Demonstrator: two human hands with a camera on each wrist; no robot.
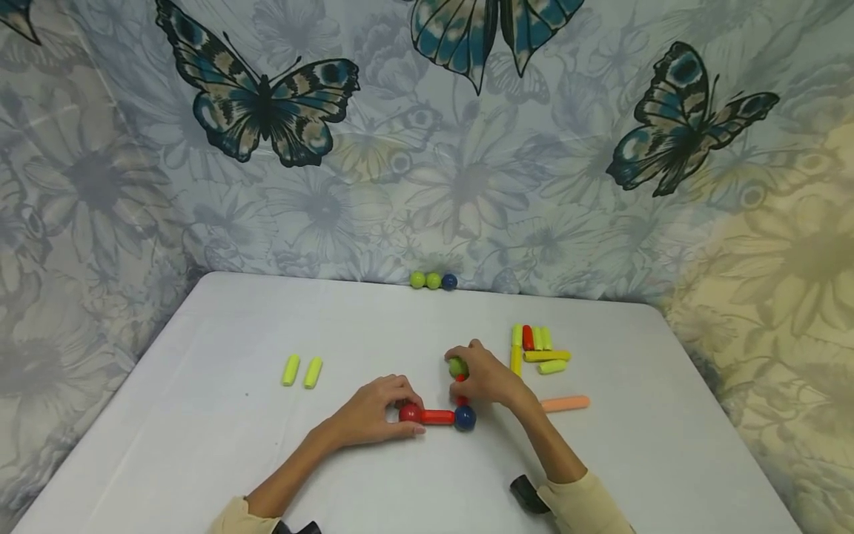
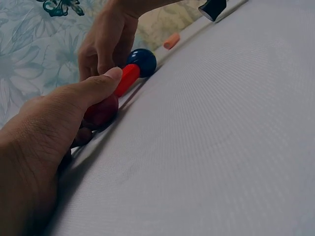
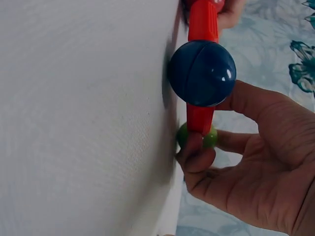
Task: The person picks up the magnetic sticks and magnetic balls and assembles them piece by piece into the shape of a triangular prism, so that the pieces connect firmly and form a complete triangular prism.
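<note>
Possibly, left hand (image 1: pixel 371 413) curled round red ball (image 1: pixel 410 412) and right hand (image 1: pixel 489 376) round green ball (image 1: pixel 457 366), uneven pulling unseats the blue ball (image 1: pixel 465 417).

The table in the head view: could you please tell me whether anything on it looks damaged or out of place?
Nothing looks damaged. Slightly odd, perhaps, are the three balls, lined up at the very far edge of the table, while the loose sticks lie well inside it.

No readable text, label, brand, number or sign — in any of the views.
</note>
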